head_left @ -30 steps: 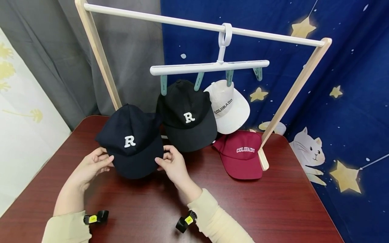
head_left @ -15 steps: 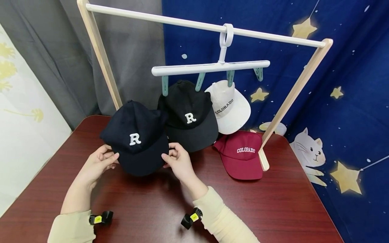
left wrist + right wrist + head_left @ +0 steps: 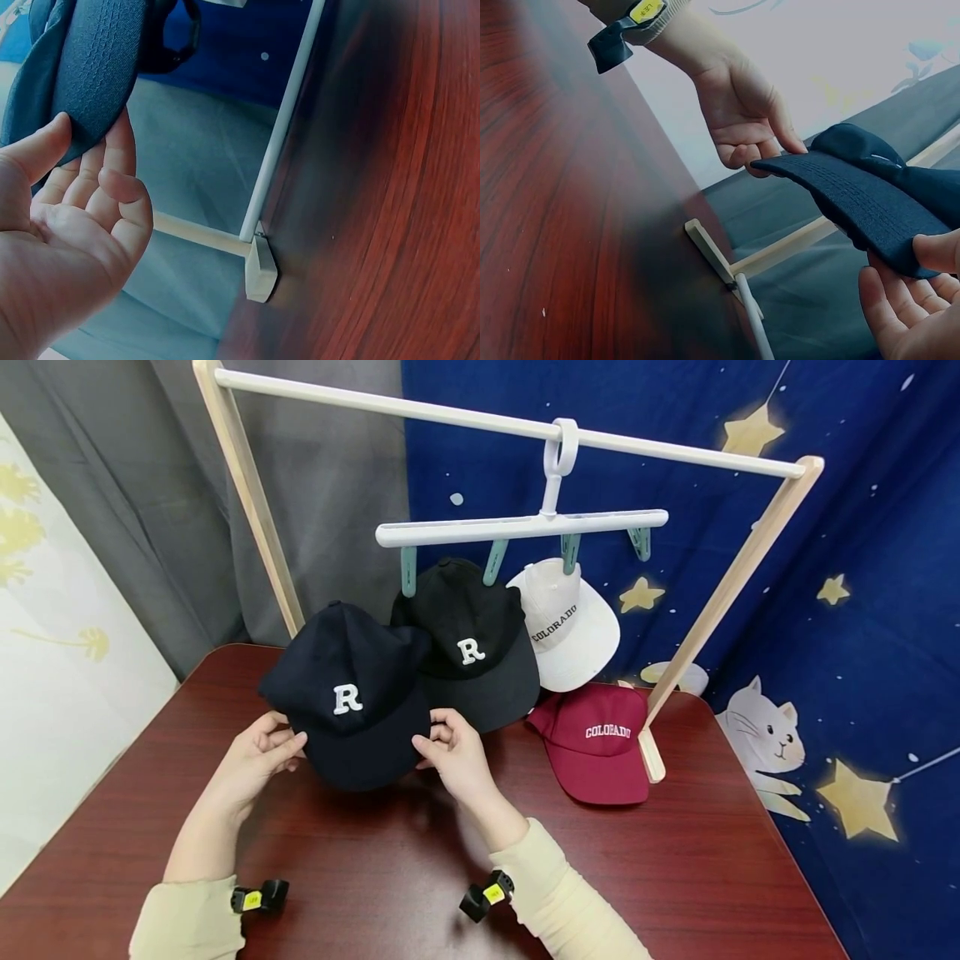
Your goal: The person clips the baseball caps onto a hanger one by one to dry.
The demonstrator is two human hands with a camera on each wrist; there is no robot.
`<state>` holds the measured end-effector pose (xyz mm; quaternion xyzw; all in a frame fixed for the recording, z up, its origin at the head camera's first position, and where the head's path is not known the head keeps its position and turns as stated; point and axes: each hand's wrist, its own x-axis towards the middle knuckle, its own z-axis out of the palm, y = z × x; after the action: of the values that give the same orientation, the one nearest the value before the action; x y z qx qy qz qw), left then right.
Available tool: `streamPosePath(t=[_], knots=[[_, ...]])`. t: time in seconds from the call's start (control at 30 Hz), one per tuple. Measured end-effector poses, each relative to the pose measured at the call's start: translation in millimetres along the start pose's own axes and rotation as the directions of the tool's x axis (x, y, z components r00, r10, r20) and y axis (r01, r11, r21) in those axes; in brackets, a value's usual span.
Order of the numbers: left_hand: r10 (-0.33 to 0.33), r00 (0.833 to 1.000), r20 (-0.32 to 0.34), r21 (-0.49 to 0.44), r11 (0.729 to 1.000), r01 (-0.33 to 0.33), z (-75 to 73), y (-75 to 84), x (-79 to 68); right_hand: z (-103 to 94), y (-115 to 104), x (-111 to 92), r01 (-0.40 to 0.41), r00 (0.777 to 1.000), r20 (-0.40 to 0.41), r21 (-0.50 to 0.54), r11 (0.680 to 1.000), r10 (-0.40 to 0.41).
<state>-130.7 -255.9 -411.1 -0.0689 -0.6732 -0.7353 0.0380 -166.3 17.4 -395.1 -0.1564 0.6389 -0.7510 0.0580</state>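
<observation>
Navy baseball cap (image 3: 348,672) with a white R on its front sits left of centre in my head view, held up above the dark red wooden table (image 3: 360,877), brim toward me. I have both hands on its brim. The left hand (image 3: 262,752) pinches the brim's left end; my left wrist feed shows the thumb on one face and fingers against the other. The right hand (image 3: 457,760) pinches the opposite end, thumb in front, and my right wrist feed shows both grips at once, one at each end of the brim.

Just behind, to the right in the head view, I see a black R cap (image 3: 480,681) hanging from two green clips (image 3: 408,571) on a white hanger (image 3: 525,529). The navy crown overlaps its left edge; I can't tell whether they touch. A white COLORADO cap (image 3: 577,627) hangs from the third clip, and a fourth clip is at the bar's right end. The hanger hooks over the white rod (image 3: 375,400) of a wooden rack, upper middle of the frame. A maroon COLORADO cap (image 3: 588,752) rests on the table at right of centre, by the rack's right foot (image 3: 652,756).
</observation>
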Motion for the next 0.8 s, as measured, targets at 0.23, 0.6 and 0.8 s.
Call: streamPosePath(t=[0.23,0.6,0.8], knots=[[0.012,1.000,0.002,0.024,1.000,-0.012,6.6,2.2,5.3,-4.7,-5,0,-0.004,1.000,-0.005,0.034,0.999,0.005],[0.013,1.000,0.016,0.063,0.998,-0.014,16.0,1.7,12.4,-14.6,-9,0,0.006,1.000,0.005,0.084,0.996,-0.007],[0.021,1.000,0.016,0.071,0.997,-0.022,20.0,0.1,15.2,-18.1,-12,-1,0.019,1.000,0.010,0.080,0.997,-0.020]])
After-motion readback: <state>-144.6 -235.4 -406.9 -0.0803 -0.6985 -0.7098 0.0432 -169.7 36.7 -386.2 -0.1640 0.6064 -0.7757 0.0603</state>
